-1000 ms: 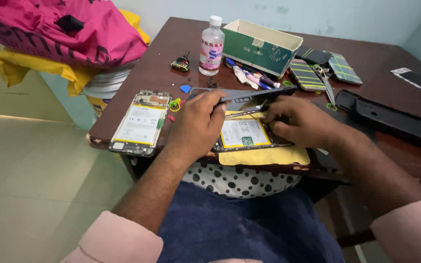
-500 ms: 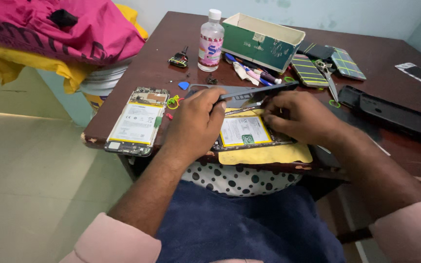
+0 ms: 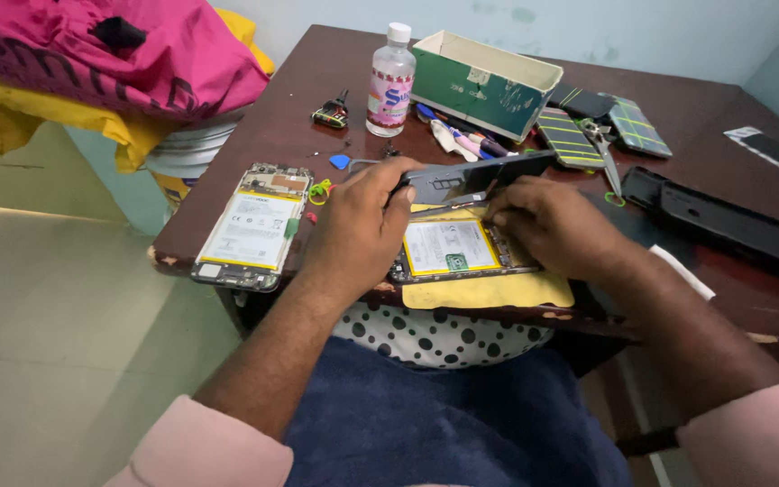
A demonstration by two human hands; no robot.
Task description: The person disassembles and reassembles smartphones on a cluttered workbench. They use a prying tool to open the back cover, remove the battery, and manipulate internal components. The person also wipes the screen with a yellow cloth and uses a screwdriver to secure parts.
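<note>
An opened phone (image 3: 454, 247) with its battery showing lies on a yellow cloth (image 3: 489, 290) at the near edge of the dark wooden table (image 3: 317, 81). My left hand (image 3: 359, 226) grips the lifted dark back cover (image 3: 471, 179) at its left end, tilted up over the phone. My right hand (image 3: 547, 225) rests on the phone's upper right corner, fingers curled at the cover's hinge side; what its fingertips hold is hidden.
A second opened phone (image 3: 250, 225) lies to the left. Behind are a clear bottle (image 3: 391, 83), a green box (image 3: 484, 83), pens, striped cases (image 3: 570, 140), scissors (image 3: 602, 144) and a black case (image 3: 723, 221) at right. A pink bag (image 3: 110, 54) sits far left.
The view shifted slightly. Both hands stay at the phone, with the back cover still held up; little else differs.
</note>
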